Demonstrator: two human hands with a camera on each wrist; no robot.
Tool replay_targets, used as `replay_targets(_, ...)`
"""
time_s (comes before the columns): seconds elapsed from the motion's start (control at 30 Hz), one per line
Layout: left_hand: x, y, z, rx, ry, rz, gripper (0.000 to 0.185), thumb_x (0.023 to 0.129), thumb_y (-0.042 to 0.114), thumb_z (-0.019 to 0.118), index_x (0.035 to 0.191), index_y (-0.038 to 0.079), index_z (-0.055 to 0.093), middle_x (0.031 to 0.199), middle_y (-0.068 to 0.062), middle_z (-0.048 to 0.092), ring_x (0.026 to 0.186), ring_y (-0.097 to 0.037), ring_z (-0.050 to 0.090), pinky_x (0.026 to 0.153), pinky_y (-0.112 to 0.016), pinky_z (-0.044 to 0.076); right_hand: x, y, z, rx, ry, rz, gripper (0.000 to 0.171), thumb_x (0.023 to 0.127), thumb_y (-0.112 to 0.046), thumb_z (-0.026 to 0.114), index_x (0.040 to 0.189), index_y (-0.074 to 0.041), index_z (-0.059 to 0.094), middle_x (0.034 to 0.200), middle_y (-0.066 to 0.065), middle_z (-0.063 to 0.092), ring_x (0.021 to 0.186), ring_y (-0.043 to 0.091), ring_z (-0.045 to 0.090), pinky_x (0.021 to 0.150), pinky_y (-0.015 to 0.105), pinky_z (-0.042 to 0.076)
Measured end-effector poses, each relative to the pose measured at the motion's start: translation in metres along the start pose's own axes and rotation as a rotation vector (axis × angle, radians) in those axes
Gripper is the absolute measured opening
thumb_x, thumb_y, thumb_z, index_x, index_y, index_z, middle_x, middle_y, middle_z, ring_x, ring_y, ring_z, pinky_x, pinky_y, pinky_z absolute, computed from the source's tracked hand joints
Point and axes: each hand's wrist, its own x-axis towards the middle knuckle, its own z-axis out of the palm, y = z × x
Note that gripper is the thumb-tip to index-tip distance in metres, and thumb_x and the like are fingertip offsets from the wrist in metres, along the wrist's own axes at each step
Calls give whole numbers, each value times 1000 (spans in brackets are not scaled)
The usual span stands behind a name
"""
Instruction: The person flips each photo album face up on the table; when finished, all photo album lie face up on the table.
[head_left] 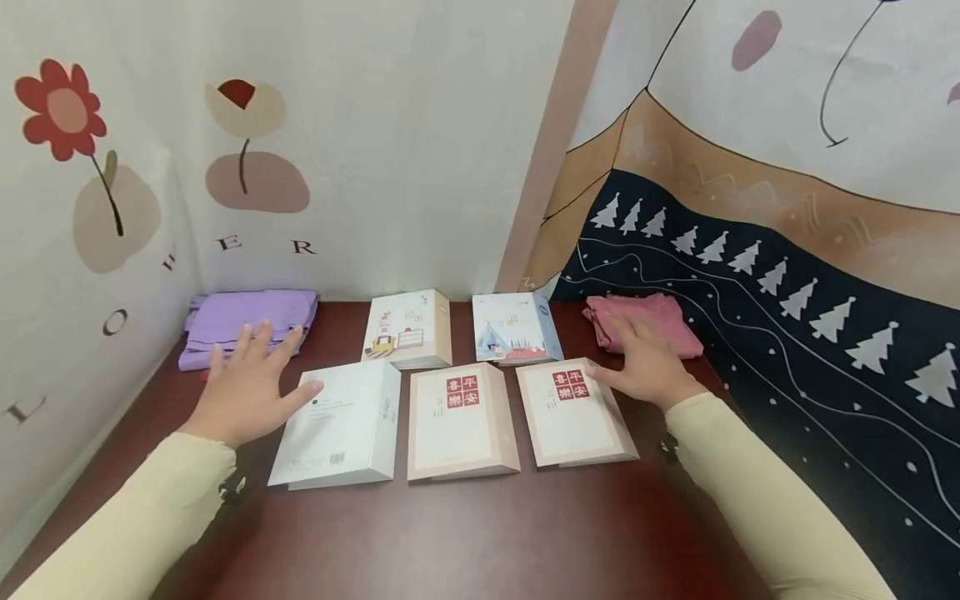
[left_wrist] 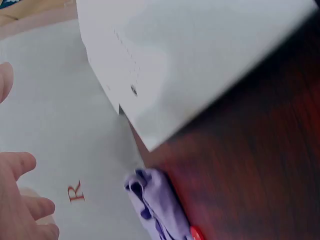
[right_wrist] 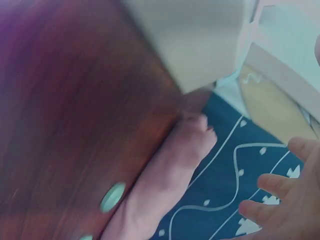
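My left hand [head_left: 247, 392] is held with fingers spread between the folded purple cloth [head_left: 247, 325] and a white book-shaped box [head_left: 337, 429]. In the head view its thumb overlaps the box's upper left; in the left wrist view the fingers hold nothing. My right hand [head_left: 648, 358] has its fingers extended near the folded pink cloth [head_left: 678, 325]. Its thumb overlaps the upper right corner of a cream book-shaped box [head_left: 573, 433] with red square lettering. A matching cream box [head_left: 457, 442] stands in the middle. Whether either thumb touches a box I cannot tell.
Behind the front row are two more boxes, one with a house-like drawing [head_left: 405, 333] and one with a blue tent [head_left: 510, 329]. Small green oval pieces [right_wrist: 113, 197] and a red piece [left_wrist: 197, 233] lie by the cloths. Printed curtains [head_left: 390, 167] border the dark red table [head_left: 480, 542].
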Motion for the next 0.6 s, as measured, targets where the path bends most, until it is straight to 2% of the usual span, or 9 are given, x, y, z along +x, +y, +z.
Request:
replay_targets(0.17,9,17,4,-46,9,45,89,100,59,59,167,8,29,166,-39,23,152,-63,16,117,-84,9,14,-18,2,70,-33,-30,101,90,-58,73,169,-16,25,164,23,37,145,44,44,116,68,39)
replay_targets(0.27,16,28,6,-102,6,73,82,101,46,63,166,8,31,167,-37,24,153,-61,17,118,-81,13,22,-27,7,97,-67,-36,99,92,-56,73,168,-13,27,167,24,33,149,45,41,119,65,37)
replay_targets(0.33,20,37,8,-148,-10,84,78,102,38,64,166,8,31,168,-35,23,155,-59,16,120,-79,14,27,-34,9,122,-96,-31,98,92,-55,73,167,-10,28,170,24,29,154,45,34,122,64,33)
replay_targets(0.43,28,50,12,-245,-36,89,73,103,29,62,165,6,32,170,-32,22,157,-55,17,123,-74,17,35,-44,12,196,-143,-16,95,94,-50,74,166,-8,29,169,24,32,157,44,28,125,62,29)
replay_targets(0.6,42,76,20,-497,-53,91,63,106,20,59,163,5,35,168,-28,30,154,-49,31,123,-66,27,48,-59,15,317,-195,6,89,96,-39,75,166,-8,30,165,22,39,154,41,35,125,60,31)
